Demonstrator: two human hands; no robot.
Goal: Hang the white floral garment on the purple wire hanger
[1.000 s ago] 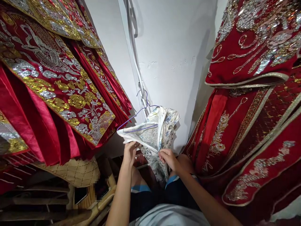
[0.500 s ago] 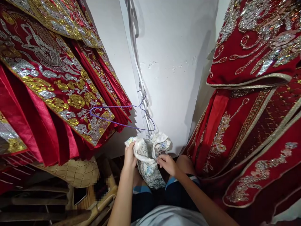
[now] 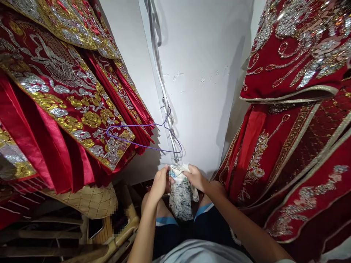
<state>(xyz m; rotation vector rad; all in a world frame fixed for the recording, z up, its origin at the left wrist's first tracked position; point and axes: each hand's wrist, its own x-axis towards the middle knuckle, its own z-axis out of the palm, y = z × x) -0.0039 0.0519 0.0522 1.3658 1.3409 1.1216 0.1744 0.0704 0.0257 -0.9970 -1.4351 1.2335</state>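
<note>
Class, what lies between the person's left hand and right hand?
In the head view, a pale patterned cloth lies between the left hand and the right hand, both holding it near its top.

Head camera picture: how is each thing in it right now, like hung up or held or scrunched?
Floral garment: off the hanger, bunched at the top, dangling
Left hand: closed on the garment's top edge
Right hand: closed on the garment's top edge
Purple hanger: hung up, apart from the garment
Left-side red costume: hanging, pleats loose
Right-side red costume: hanging
Gold quilted cloth: draped
</note>
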